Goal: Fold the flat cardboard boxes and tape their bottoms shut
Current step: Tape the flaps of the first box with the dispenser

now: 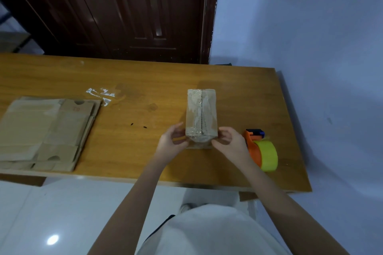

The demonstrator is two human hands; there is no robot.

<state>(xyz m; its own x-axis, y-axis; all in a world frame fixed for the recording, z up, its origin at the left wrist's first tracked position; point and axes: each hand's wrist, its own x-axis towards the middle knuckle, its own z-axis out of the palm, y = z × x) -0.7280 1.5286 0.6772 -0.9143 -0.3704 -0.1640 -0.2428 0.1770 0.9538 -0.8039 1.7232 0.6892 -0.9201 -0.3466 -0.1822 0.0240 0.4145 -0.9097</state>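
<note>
A small folded cardboard box (202,114) stands on the wooden table (145,130), its closed flaps facing up with clear tape running along the middle seam. My left hand (173,141) presses its near left corner and my right hand (229,143) presses its near right corner, fingers on the tape end that hangs over the near edge. A stack of flat cardboard boxes (44,132) lies at the table's left. An orange tape dispenser with a yellow-green roll (262,151) rests on the table just right of my right hand.
Crumpled scraps of clear tape (101,95) lie on the table behind the flat stack. A dark wooden door (124,10) stands behind the table, a pale blue wall to the right. The table's near edge runs just below my hands; white floor lies beneath.
</note>
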